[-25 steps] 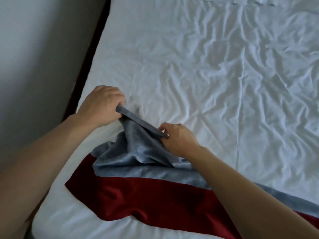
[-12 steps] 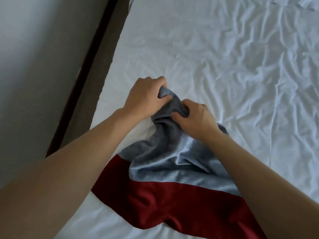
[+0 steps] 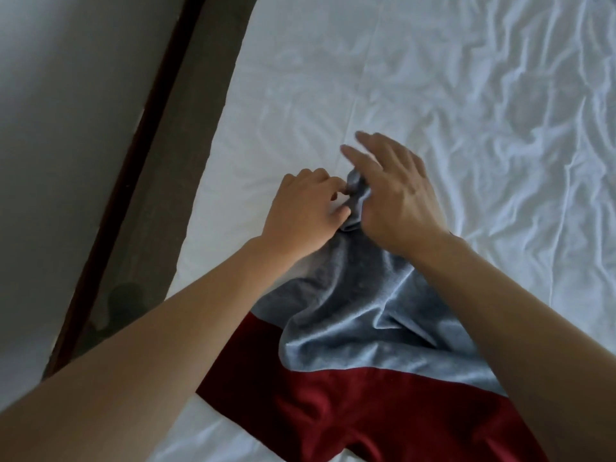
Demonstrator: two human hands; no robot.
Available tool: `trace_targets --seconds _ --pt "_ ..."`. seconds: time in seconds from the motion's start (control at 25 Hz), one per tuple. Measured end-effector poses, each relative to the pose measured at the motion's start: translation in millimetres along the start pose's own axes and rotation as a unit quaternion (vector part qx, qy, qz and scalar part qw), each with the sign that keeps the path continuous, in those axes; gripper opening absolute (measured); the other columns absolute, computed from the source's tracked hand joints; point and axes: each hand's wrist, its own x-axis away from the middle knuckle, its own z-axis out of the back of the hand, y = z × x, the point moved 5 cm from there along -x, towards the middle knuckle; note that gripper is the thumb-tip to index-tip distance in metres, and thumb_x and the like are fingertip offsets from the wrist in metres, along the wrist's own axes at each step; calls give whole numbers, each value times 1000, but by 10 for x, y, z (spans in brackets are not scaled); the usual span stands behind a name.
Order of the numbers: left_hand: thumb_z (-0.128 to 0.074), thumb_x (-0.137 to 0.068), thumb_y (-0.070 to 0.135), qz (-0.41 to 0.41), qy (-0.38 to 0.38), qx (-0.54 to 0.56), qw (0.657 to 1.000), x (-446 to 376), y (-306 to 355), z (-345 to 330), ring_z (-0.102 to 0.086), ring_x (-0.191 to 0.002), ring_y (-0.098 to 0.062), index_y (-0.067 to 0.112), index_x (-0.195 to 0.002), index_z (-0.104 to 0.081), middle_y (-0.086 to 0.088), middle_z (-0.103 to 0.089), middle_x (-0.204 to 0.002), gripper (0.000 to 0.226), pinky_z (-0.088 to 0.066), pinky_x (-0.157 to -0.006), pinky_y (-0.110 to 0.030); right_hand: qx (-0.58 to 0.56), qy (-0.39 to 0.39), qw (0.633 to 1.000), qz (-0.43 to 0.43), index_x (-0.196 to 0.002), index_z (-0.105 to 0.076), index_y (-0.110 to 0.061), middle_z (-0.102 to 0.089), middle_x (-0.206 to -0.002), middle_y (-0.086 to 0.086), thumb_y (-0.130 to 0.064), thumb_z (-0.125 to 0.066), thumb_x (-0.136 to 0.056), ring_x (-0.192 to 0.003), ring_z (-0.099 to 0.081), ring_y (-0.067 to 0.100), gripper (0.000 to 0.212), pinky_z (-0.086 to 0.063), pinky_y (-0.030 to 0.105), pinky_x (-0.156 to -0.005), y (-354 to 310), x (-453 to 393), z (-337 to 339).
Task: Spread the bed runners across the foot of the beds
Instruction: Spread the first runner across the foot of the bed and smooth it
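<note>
Lying rumpled on the white bed sheet (image 3: pixel 433 95), the bed runner (image 3: pixel 350 328) shows a dark red band nearest the camera and a grey velvety band beyond it, gathered upward into a bunched peak. It sits toward the left side of the mattress, near the bed's edge, with a dark wooden strip (image 3: pixel 160 128) and a pale wall (image 3: pixel 66 95) further left.

At that peak, the left hand (image 3: pixel 306 208) pinches the grey corner between curled fingers and thumb. The right hand (image 3: pixel 393 191) hovers just beside and over the same bunch with fingers straight and spread; whether its thumb touches the cloth cannot be told, as the hand hides that side.

Assessment: the runner appears light, soft and limp, with a slight sheen suggesting it may slide over the sheet. It will not hold shape, so it likely needs a grip at two separated points along the grey edge, drawn apart to flatten the folds.
</note>
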Motion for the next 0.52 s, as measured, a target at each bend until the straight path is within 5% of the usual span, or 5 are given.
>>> trace_targets --seconds 0.12,0.28,0.52 --pt "-53 -88 36 -7 -28 35 999 -63 -37 -8 -57 -88 -18 27 -104 -66 8 -65 -95 23 -31 -78 -32 27 -24 996 80 -127 -61 -8 -71 -108 9 -15 -58 -79 -104 -61 34 49 -37 50 -109 -39 -71 -107" --pt "-53 -94 29 13 -85 23 996 131 -118 -107 -54 -105 -17 28 -118 -64 6 -64 -113 27 -32 -92 -32 87 20 996 -12 -83 -71 -9 -68 -74 10 -3 -51 -75 -75 -57 35 22 -43 48 -92 615 127 115" --pt "-47 -92 50 18 -109 -57 992 367 339 -313 -54 -94 -19 23 -101 -68 3 -64 -95 35 -34 -92 -37 114 -75 985 -107 -93 -69 -7 -65 -67 16 -16 -35 -70 -65 -53 33 42 -49 54 -88 1122 469 190"
